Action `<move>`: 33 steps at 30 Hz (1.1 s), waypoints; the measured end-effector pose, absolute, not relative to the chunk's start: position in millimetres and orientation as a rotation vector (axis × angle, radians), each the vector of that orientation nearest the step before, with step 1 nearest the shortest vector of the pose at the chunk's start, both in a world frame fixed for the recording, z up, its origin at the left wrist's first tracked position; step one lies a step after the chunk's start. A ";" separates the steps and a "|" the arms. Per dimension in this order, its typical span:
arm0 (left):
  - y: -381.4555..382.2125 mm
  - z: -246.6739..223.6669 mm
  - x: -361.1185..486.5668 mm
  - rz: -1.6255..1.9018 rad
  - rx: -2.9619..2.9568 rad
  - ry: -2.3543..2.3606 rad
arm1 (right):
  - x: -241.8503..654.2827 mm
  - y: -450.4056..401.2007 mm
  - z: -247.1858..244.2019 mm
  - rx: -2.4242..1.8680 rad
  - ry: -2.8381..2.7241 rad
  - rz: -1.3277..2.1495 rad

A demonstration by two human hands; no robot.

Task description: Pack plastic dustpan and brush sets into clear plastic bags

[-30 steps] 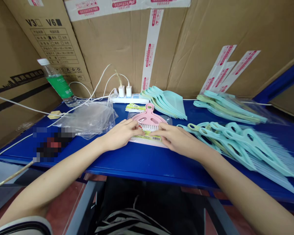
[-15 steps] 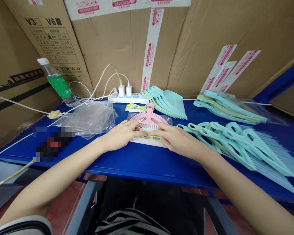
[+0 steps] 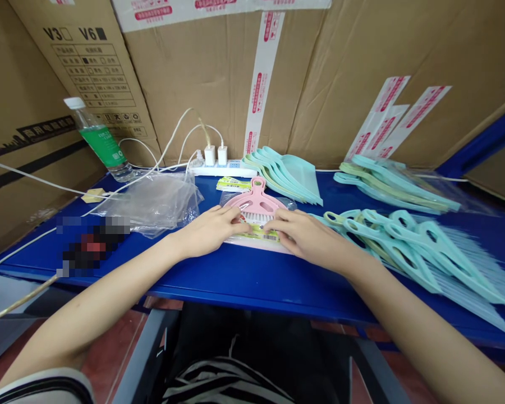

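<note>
A pink plastic dustpan (image 3: 256,203) with white bristles lies on the blue table, sealed in a clear plastic bag (image 3: 289,204). A barcode label (image 3: 270,238) sits across its lower part. My left hand (image 3: 208,231) rests on the package's left side, with fingers curled over the bag. My right hand (image 3: 307,238) grips the right side, with fingertips near the label. A small gap separates the two hands. They hide much of the dustpan's lower edge.
Mint-green dustpans (image 3: 286,177) stand stacked behind the package. Mint-green brooms (image 3: 404,252) lie at right. Left of it are crumpled clear bags (image 3: 151,205). Behind are a power strip (image 3: 221,170), a water bottle (image 3: 96,137) and cardboard boxes (image 3: 206,73).
My fingertips, which met over the label, have moved apart. My right hand has shifted right along the package, and the dustpan has stayed in nearly the same place.
</note>
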State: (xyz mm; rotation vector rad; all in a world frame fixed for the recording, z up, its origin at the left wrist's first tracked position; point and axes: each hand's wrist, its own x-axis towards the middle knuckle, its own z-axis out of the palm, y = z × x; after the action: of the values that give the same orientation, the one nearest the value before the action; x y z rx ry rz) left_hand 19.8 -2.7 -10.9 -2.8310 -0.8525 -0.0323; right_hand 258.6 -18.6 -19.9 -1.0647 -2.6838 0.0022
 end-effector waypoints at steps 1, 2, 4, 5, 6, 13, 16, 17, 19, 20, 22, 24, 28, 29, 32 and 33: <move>-2.7 -11.1 19.4 -0.036 -2.826 -0.855 | 259.3 -18.5 -20.2 -1.071 -2.679 -0.003; -2.8 -11.4 19.0 -0.036 -2.821 -0.858 | 260.0 -18.4 -20.6 -1.075 -2.677 -0.008; -2.8 -12.0 18.3 -0.027 -2.816 -0.859 | 261.0 -18.0 -21.4 -1.069 -2.682 -0.012; -2.7 -12.3 18.1 -0.022 -2.815 -0.856 | 261.3 -17.6 -21.8 -1.065 -2.685 -0.011; -2.6 -12.6 18.0 -0.020 -2.813 -0.854 | 261.6 -17.2 -21.9 -1.060 -2.685 -0.009; -2.0 -10.1 16.7 -0.082 -2.812 -0.839 | 264.0 -17.6 -13.6 -1.057 -2.682 0.018; -2.2 -7.8 13.7 -0.125 -2.810 -0.833 | 265.8 -18.1 -11.2 -1.039 -2.675 0.025; -2.2 -7.2 12.4 -0.142 -2.809 -0.829 | 266.5 -17.9 -11.2 -1.028 -2.672 0.023; -2.1 -6.4 10.1 -0.181 -2.810 -0.825 | 267.9 -17.0 -11.9 -1.005 -2.667 0.006; -1.9 -6.2 9.2 -0.199 -2.814 -0.824 | 268.6 -16.4 -12.3 -0.994 -2.666 -0.003; -1.4 -6.1 7.5 -0.231 -2.823 -0.828 | 269.8 -15.3 -12.9 -0.982 -2.671 -0.017; -0.9 -5.9 6.0 -0.247 -2.834 -0.837 | 270.8 -14.8 -12.6 -0.987 -2.678 -0.022; 0.5 -4.6 2.1 -0.274 -2.841 -0.869 | 271.6 -14.8 -10.4 -1.012 -2.683 -0.009; 1.0 -4.2 1.1 -0.282 -2.840 -0.871 | 271.8 -14.9 -9.9 -1.017 -2.683 -0.003; 2.8 -3.6 -1.2 -0.301 -2.835 -0.870 | 272.9 -14.7 -8.5 -1.039 -2.679 -0.013; 3.4 -3.5 -1.7 -0.305 -2.836 -0.870 | 273.4 -14.6 -8.0 -1.050 -2.681 -0.021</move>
State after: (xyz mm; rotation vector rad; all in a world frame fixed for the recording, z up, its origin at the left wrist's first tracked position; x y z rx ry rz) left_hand -1.7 3.4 -3.5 -2.8365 -0.8703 -0.3051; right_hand 273.4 -14.6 -8.0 -1.0504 -2.6805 -0.0213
